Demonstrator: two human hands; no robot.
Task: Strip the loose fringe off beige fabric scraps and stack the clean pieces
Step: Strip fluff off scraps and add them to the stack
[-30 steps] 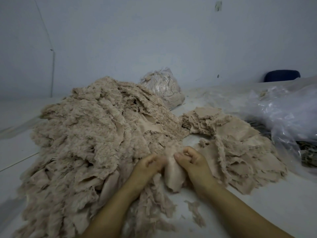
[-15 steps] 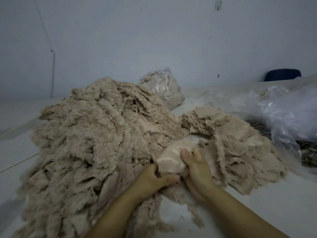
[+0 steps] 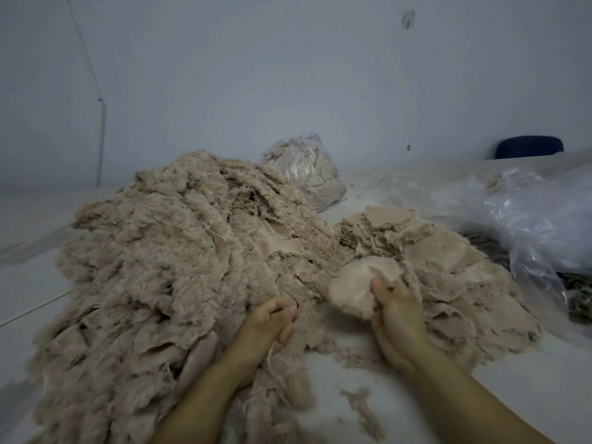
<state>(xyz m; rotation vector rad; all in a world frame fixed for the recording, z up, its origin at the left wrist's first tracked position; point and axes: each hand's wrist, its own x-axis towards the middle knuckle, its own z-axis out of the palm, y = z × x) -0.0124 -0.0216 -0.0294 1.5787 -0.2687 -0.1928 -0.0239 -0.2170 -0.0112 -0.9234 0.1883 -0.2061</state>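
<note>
A loose tuft of fringe (image 3: 363,411) is lying on the white counter (image 3: 528,379) at about 6 o'clock, between the two forearms. Just beyond it the left hand (image 3: 272,322) is curling its fingers at the near edge of the big heap of frayed scraps (image 3: 160,267), which is spreading from 7 o'clock up to 11 o'clock; whether anything is pinched in that hand I cannot tell. At 5 o'clock of centre the right hand (image 3: 395,310) is gripping a pale beige fabric piece (image 3: 355,286), its fingers curled round the piece's right edge, and is holding it against the near left edge of the lower stack of flatter pieces (image 3: 448,261) at 3 o'clock. Crumpled clear plastic sheeting (image 3: 528,219) is lying beyond that stack on the right. Farther back, at 12 o'clock, a clear bag stuffed with beige fluff (image 3: 307,174) is sitting beside the heap, before the pale wall (image 3: 288,75).
</note>
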